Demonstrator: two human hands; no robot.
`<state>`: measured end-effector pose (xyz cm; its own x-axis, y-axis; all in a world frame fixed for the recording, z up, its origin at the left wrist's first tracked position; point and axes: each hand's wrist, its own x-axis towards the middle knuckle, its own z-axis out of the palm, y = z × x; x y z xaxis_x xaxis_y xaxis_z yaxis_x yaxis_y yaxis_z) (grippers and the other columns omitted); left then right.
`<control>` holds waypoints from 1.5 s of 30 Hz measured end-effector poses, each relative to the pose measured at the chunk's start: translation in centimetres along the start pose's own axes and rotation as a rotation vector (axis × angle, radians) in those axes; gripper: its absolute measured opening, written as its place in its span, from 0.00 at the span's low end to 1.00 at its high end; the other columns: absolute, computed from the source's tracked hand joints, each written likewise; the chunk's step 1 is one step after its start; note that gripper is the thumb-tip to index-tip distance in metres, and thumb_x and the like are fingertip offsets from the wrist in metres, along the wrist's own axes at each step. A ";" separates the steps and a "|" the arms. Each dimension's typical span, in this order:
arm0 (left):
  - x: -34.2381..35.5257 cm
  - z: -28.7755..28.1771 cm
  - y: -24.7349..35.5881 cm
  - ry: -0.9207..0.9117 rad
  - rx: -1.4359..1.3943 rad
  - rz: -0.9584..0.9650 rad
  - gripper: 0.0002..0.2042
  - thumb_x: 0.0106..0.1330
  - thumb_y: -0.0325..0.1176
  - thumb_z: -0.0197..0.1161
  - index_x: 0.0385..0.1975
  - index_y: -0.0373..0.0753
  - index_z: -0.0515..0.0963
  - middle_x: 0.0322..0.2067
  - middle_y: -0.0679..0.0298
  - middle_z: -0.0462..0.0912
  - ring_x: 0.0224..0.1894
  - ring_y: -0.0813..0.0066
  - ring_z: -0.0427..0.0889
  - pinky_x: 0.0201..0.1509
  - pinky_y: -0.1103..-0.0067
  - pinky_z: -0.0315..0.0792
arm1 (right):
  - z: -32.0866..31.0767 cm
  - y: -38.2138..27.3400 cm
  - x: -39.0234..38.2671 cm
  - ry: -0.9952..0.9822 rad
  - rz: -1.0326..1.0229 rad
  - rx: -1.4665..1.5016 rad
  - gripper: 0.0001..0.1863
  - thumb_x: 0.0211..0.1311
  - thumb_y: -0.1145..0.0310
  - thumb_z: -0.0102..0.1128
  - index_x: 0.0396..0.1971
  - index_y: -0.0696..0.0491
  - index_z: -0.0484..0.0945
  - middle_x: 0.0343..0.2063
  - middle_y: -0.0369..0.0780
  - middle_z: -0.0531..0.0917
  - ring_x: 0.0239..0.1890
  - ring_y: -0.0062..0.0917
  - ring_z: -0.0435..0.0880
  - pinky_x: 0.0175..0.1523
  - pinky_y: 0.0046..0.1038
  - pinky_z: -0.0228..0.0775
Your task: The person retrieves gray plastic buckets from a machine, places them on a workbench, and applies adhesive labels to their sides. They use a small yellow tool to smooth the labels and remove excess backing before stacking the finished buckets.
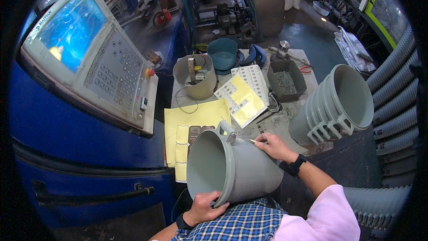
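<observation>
A grey plastic bucket (249, 174) lies on its side in front of me, its mouth turned to the left and its bracket at the top. My left hand (205, 207) grips the bucket's lower rim. My right hand (274, 147) is at the bucket's upper side, pinching a small pale yellow piece (253, 141), perhaps a sticker. Behind the bucket, yellow sheets (196, 111) and a dark label sheet with yellow patches (182, 151) lie on the worktable (298, 111). Farther back are a yellow-and-white sheet (240, 102) and a white label sheet (254, 76).
A machine control panel (107, 71) stands at left. A stack of grey buckets (307, 116) leans at right beside many more nested ones (392, 107). Containers of tools (187, 87), a teal tub (221, 56) and a box of small rods (285, 91) sit at the table's back.
</observation>
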<state>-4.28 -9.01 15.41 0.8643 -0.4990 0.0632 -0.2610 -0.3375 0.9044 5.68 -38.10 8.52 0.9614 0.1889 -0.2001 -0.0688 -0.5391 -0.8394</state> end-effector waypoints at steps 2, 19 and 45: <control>0.0 -0.4 0.0 -0.018 -0.009 -0.026 0.12 0.50 0.32 0.70 0.27 0.31 0.77 0.20 0.54 0.80 0.21 0.67 0.81 0.27 0.77 0.74 | 0.4 0.3 -0.2 -0.036 0.010 -0.024 0.16 0.60 0.60 0.57 0.37 0.59 0.78 0.34 0.47 0.82 0.40 0.35 0.80 0.46 0.33 0.70; 1.0 -2.6 1.8 -0.419 0.002 -0.221 0.23 0.55 0.40 0.66 0.43 0.32 0.69 0.22 0.51 0.79 0.22 0.52 0.78 0.26 0.70 0.72 | 0.6 -8.9 -3.6 -0.347 0.207 0.891 0.17 0.64 0.63 0.56 0.46 0.60 0.70 0.43 0.44 0.81 0.39 0.24 0.82 0.39 0.23 0.74; 0.7 0.7 0.6 0.031 -0.487 -0.558 0.12 0.58 0.30 0.63 0.38 0.28 0.76 0.29 0.63 0.80 0.30 0.76 0.75 0.36 0.79 0.71 | 3.2 -7.6 -8.0 -0.282 0.201 0.921 0.20 0.68 0.56 0.50 0.48 0.57 0.72 0.31 0.38 0.80 0.30 0.16 0.77 0.35 0.19 0.71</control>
<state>-4.12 -10.12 15.76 0.8262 -0.3319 -0.4552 0.4346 -0.1387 0.8899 -2.32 -32.83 14.87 0.8186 0.4171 -0.3949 -0.5198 0.2454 -0.8183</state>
